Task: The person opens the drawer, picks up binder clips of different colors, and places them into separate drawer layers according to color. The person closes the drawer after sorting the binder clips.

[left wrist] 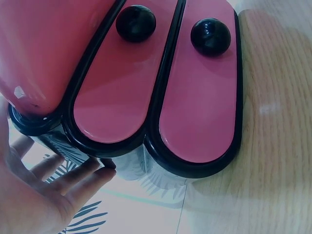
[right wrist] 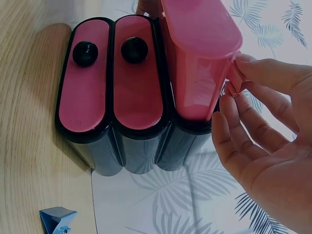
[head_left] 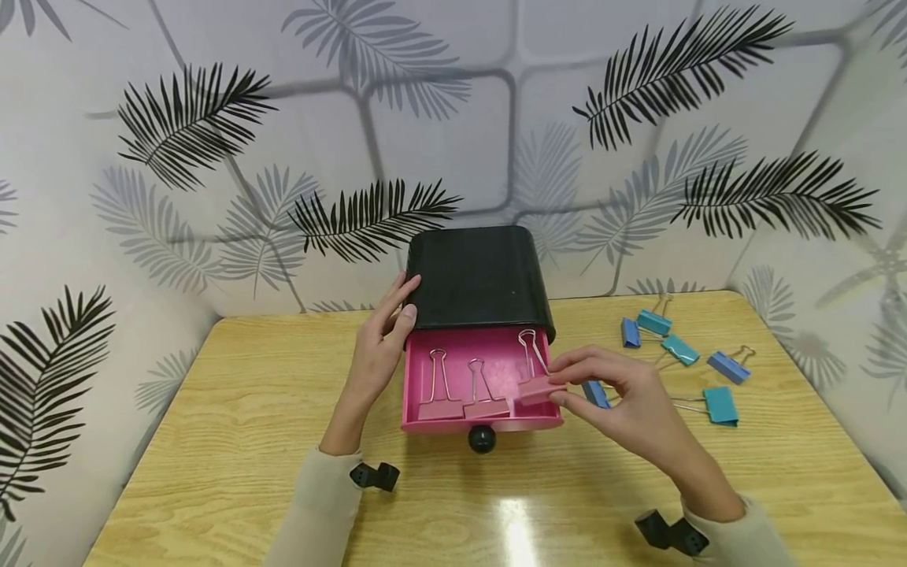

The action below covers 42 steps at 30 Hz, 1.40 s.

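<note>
Here, the right hand (head_left: 627, 398) pinches a pink clip (head_left: 534, 390) between thumb and fingers at the drawer (head_left: 439, 426)'s front right corner, its long axis roughly along the front edge, handles toward the back. Two more clips (head_left: 439, 409) lie leftward along that edge. The left hand (head_left: 374, 346), farther off, rests with extended fingers against the box (head_left: 475, 276)'s left side. No writing is legible.
</note>
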Tool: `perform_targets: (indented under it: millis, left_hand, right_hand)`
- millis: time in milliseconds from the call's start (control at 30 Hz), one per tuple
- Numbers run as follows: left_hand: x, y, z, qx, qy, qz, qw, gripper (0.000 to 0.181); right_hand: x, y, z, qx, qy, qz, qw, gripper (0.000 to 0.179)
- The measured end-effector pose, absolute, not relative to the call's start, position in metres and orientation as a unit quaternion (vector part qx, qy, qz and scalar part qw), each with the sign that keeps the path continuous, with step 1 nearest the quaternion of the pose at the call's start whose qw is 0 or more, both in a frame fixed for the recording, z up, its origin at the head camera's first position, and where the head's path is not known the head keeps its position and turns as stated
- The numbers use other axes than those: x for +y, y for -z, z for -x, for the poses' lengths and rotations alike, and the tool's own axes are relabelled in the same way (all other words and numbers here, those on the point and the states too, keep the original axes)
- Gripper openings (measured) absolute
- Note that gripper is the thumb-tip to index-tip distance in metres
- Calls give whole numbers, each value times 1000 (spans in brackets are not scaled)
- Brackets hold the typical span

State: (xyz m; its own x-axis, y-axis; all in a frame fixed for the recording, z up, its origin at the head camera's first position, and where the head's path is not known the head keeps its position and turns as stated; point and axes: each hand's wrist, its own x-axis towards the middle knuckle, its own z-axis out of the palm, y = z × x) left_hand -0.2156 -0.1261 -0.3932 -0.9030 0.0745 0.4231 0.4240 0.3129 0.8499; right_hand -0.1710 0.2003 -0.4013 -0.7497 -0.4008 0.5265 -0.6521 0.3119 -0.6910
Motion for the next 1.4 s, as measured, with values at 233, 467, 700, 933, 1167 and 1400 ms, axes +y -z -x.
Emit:
perform_targets:
  millis: [233, 467, 700, 933, 1167, 1400]
  left_hand:
    - [-126, 392, 218, -792, 567, 164, 158, 46]
    - [-126, 392, 219, -792, 567, 165, 157, 46]
    - [-127, 394, 220, -790, 568, 164, 161, 46]
    - [-128, 395, 220, -792, 565, 166, 163, 46]
    - [-129, 396, 219, -792, 566, 163, 162, 46]
    - [-128, 397, 219, -793, 565, 164, 160, 47]
  right_hand:
    - [197, 403, 172, -808, -458, -339, 148, 30]
    - [192, 401, 171, -812, -443, -342, 165, 31]
    - [187, 400, 172, -814, -421, -359, 175, 32]
    - [184, 399, 174, -819, -399, -371, 181, 30]
    - [183, 401, 175, -824, -394, -368, 174, 27]
    - [179, 405, 175, -823, -397, -376, 149, 23]
